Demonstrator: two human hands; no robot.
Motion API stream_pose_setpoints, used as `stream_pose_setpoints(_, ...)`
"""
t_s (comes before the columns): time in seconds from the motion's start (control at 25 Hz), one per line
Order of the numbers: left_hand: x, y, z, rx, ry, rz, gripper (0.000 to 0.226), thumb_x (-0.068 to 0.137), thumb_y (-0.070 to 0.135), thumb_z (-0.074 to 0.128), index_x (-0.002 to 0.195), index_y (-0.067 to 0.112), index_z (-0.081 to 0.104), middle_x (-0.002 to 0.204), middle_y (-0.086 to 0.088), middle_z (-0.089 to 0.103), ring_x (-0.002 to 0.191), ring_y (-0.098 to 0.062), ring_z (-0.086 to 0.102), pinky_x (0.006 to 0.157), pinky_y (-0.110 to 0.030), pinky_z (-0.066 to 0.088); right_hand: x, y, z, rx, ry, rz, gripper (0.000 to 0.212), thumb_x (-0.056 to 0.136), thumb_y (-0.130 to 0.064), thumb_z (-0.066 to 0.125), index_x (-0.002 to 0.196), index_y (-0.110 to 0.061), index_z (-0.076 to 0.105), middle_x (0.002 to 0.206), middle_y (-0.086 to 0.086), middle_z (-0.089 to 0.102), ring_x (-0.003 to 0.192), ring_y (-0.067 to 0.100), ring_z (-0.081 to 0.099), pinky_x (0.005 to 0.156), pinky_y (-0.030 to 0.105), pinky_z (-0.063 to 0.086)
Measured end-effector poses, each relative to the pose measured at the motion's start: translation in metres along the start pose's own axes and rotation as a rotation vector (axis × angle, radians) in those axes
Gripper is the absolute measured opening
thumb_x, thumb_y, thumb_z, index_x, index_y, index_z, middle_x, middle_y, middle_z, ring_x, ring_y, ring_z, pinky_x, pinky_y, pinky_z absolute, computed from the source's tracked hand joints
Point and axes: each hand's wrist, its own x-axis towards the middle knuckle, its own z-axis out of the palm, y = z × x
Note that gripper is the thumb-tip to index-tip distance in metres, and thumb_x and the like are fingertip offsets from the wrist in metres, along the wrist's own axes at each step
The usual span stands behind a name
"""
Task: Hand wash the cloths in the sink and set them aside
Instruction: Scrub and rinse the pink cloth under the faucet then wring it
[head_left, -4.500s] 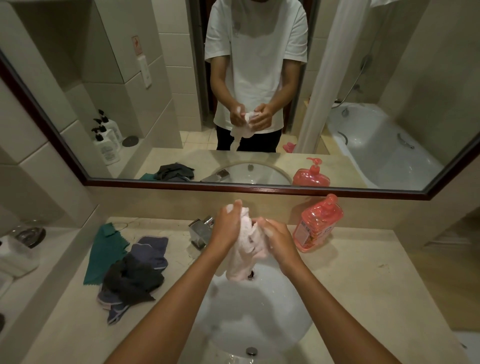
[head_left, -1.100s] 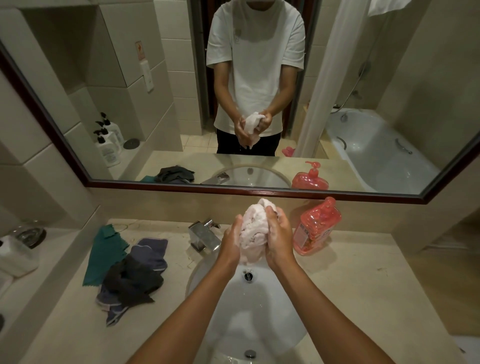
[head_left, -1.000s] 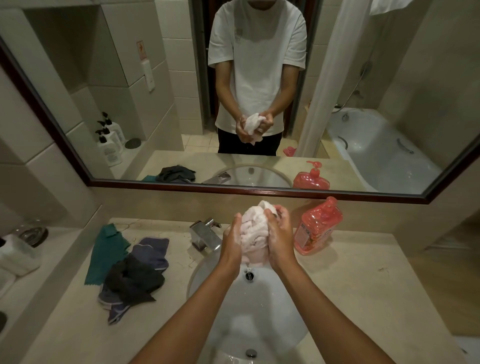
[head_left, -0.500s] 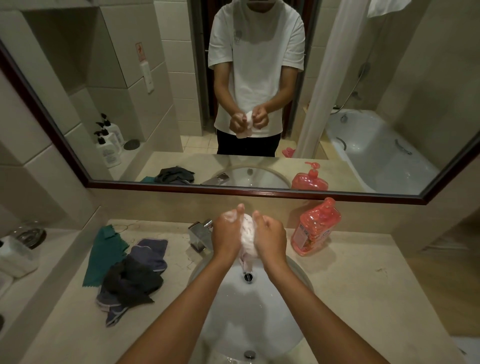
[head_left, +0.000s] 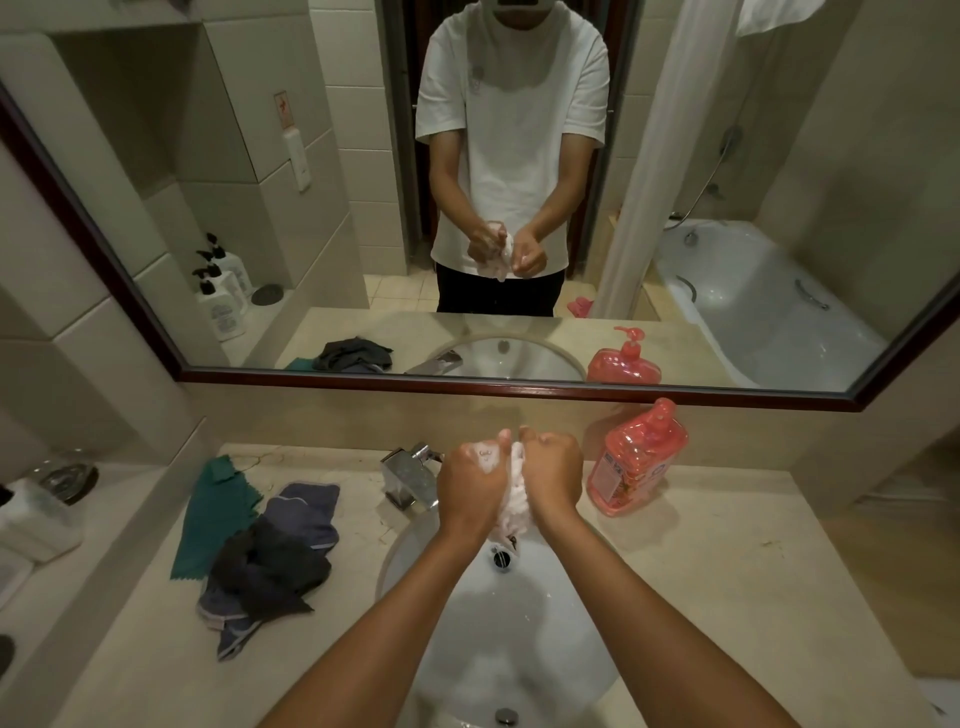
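Since half a second ago, our hands have dropped a little toward the basin and the soapy pale pink cloth (head_left: 514, 493) now hangs lower between them, its tail dangling just above the drain hole. We squeeze it over the white round ceramic sink (head_left: 519, 618). Our left hand (head_left: 467, 488) curls tight round the cloth's left side, suds on the knuckles; our right hand (head_left: 553, 480) is fisted on its right side, thumbs nearly touching on top. Just left of our hands stands the square chrome faucet (head_left: 410, 475). On the beige stone counter (head_left: 727, 571) to the left lies a heap of cloths: a dark grey one (head_left: 270, 566) on a blue-grey one (head_left: 306, 512), beside a flat teal one (head_left: 215, 514). Right of the sink stands a red translucent pump bottle of soap (head_left: 636, 460). Behind all runs the dark-framed wall mirror (head_left: 519, 387).
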Motion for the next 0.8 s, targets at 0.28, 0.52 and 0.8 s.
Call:
stream_pose_setpoints(0.28,0.024,0.000,0.002,-0.080,0.048,-0.187,0.055,0.104,0.039,0.048,0.054,0.015,0.047,0.052,-0.004,0.052,0.051,-0.020,0.047,0.058,-0.032,0.037,-0.048,0.009,0.005,0.079,0.003,-0.292,0.034,0.092,-0.054,0.038,0.066,-0.032,0.040,0.078,-0.008,0.051,0.068,0.003,0.050,0.057,0.021,0.034)
stream_pose_setpoints(0.52,0.016,0.001,0.006,-0.158,-0.046,-0.114,0.052,0.105,0.035,0.048,0.060,0.010,0.055,0.051,-0.004,0.049,0.049,-0.015,0.043,0.052,-0.028,0.034,-0.027,-0.003,0.004,0.059,0.148,-0.252,0.052,0.097,-0.028,0.060,0.053,-0.024,0.033,0.050,-0.008,0.037,0.048,0.006,0.033,0.048,0.022,0.025)
stream_pose_setpoints(0.8,0.006,-0.001,0.002,-0.140,-0.047,-0.091,0.050,0.102,0.032,0.057,0.055,0.021,0.041,0.046,0.008,0.044,0.039,-0.004,0.040,0.045,-0.024,0.036,0.000,-0.003,-0.001,0.336,-0.229,0.283,0.024,0.095,-0.011,0.056,0.072,-0.015,0.058,0.073,0.006,0.061,0.070,0.025,0.059,0.070,0.035,0.051)
